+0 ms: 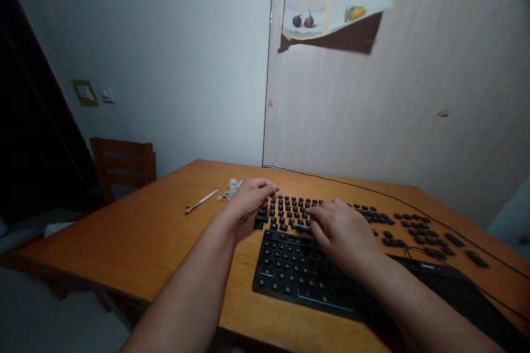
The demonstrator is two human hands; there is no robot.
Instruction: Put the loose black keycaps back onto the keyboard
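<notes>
My left hand [253,197] is over the far side of the table, left of the loose black keycaps [287,208]. Its thumb and fingers are pressed together; anything between them is too small to make out. To the right, my right hand [345,231] reaches over the keycaps with bent fingers and the thumb apart from the index finger. Its index fingertip is close to a keycap, and a long dark key [301,228] lies just below. Under my right wrist sits a black keyboard base [285,265], its key posts exposed, partly covered by my hand and forearm.
A white-handled brush [202,201] and a crumpled pale tissue or cloth [229,188] lie at left on the wooden table [136,242]. More keycaps [418,226] spread right. A second dark keyboard part [451,287] and a thin cable [351,182] are at right. A chair [124,162] stands beyond.
</notes>
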